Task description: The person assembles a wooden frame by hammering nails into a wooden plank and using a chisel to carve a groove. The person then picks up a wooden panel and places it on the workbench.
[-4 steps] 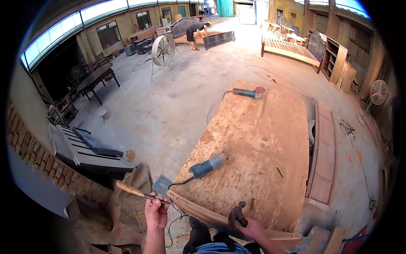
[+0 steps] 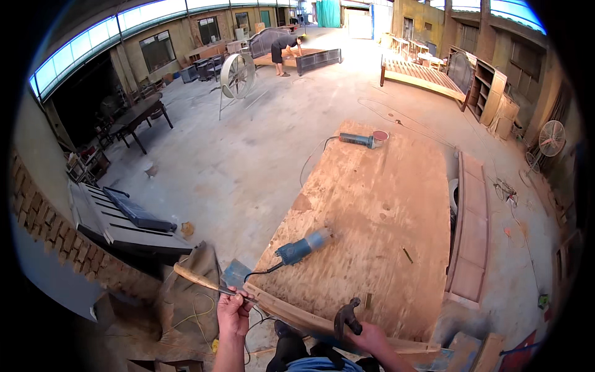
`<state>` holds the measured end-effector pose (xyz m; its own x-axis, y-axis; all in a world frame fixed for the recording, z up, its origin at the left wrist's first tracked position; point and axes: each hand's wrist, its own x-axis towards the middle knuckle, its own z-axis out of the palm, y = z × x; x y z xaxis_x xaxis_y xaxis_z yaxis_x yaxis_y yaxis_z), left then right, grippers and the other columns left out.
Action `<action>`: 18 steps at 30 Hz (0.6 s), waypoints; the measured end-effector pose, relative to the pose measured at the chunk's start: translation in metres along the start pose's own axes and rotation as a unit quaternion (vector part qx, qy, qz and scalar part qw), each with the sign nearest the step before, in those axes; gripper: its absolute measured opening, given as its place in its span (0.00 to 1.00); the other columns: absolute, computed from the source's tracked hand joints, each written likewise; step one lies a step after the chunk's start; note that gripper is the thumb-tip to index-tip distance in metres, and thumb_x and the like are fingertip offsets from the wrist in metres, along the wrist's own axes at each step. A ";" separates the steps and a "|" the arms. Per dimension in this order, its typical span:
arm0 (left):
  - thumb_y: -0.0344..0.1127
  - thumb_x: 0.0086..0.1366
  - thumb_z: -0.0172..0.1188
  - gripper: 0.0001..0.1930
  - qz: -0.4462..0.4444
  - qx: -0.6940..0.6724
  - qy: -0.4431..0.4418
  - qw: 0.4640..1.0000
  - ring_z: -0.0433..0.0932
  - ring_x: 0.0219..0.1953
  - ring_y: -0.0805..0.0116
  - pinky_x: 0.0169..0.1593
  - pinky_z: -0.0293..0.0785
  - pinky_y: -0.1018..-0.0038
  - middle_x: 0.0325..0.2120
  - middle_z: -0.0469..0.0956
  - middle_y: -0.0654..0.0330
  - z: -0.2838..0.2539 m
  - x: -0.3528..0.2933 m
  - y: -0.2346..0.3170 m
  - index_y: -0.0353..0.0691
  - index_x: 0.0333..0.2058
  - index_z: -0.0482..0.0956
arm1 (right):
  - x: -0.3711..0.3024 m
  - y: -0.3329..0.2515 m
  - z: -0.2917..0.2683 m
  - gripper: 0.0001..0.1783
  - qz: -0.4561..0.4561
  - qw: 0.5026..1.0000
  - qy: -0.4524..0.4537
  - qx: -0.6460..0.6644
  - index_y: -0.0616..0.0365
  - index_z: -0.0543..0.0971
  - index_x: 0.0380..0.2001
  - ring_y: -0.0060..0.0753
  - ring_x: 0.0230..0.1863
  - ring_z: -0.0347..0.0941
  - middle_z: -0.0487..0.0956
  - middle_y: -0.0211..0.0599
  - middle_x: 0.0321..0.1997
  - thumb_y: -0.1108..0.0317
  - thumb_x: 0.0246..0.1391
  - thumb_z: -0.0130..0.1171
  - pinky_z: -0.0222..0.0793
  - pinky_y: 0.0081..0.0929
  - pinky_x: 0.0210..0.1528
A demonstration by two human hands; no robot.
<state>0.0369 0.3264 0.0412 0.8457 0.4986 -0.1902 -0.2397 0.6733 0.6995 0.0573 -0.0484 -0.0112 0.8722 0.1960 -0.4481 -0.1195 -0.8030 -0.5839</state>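
Observation:
My left hand (image 2: 233,315) is closed around the metal shaft of a chisel (image 2: 196,276), whose wooden handle points away to the upper left. The tip end reaches close to the left end of a long curved wooden piece (image 2: 294,316), which lies along the near edge of the plywood-topped table (image 2: 372,211). I cannot tell whether the chisel touches it. A claw hammer (image 2: 347,318) is gripped in my right hand (image 2: 370,338), its dark head raised in front of the fingers, over the curved piece. My right fingers are partly hidden.
A blue power tool (image 2: 304,247) with a cord lies on the table, and an angle grinder (image 2: 364,139) with a reddish disc sits at its far end. A reddish panel (image 2: 469,229) stands along the right side. Far back, a person (image 2: 285,53) bends over a bed frame.
My left hand and the chisel have shifted slightly down and to the right. The hammer has hardly moved, and the whole view has shifted a little.

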 end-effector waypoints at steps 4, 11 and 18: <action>0.32 0.67 0.60 0.06 -0.015 0.038 0.041 0.998 0.83 0.36 0.60 0.36 0.85 0.68 0.33 0.81 0.58 -0.015 0.016 0.000 0.45 0.41 0.73 | 0.002 0.006 0.003 0.24 -0.034 0.998 0.045 0.021 0.63 0.81 0.31 0.64 0.37 0.77 0.80 0.58 0.31 0.49 0.46 0.68 0.74 0.52 0.40; 0.38 0.68 0.57 0.06 -0.045 0.081 0.160 0.983 0.82 0.43 0.65 0.49 0.78 0.66 0.36 0.84 0.62 -0.086 0.080 -0.002 0.45 0.35 0.78 | -0.016 -0.002 -0.007 0.19 -0.053 0.988 0.105 -0.100 0.60 0.78 0.33 0.60 0.38 0.74 0.76 0.53 0.32 0.57 0.45 0.71 0.68 0.50 0.40; 0.31 0.69 0.55 0.04 -0.009 0.099 0.210 0.973 0.81 0.37 0.68 0.45 0.74 0.72 0.34 0.84 0.56 -0.088 0.114 -0.031 0.39 0.39 0.74 | -0.019 -0.009 -0.006 0.24 -0.023 0.991 -0.008 -0.130 0.60 0.79 0.46 0.57 0.42 0.76 0.80 0.53 0.40 0.60 0.47 0.70 0.73 0.47 0.44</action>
<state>0.0993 0.4104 -0.0631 0.5691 0.6946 -0.4400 -0.0950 0.5871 0.8039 0.0445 -0.0481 0.0065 0.8659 0.2437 -0.4369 0.0484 -0.9101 -0.4116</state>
